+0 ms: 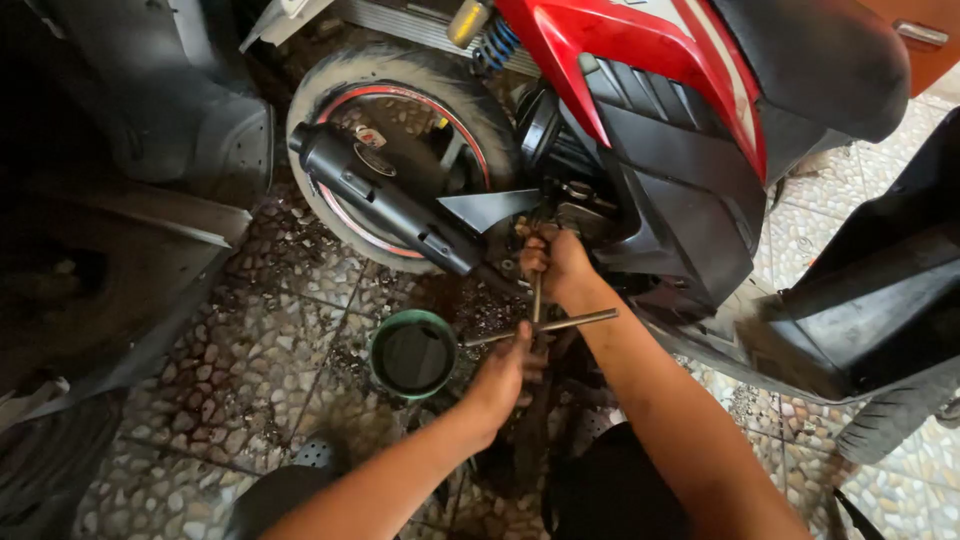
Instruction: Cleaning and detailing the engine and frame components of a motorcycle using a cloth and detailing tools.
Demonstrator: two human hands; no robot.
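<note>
A metal cross wrench [540, 322], frame centre, is gripped by both hands: right hand [556, 262] closed at its top by the scooter engine [575, 205], left hand [503, 372] closed, apparently, round its lower end; green oil pan [413, 354] just left.

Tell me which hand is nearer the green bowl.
Left. The left hand grips the wrench just right of the green bowl; the right hand is higher up, at the engine.

Two hands: left hand [505, 370], right hand [555, 265]. One cross wrench [545, 322]. One green bowl [412, 355] (dark liquid inside). One rear wheel [400, 130], one black exhaust [385, 200], one blue spring [497, 45].
</note>
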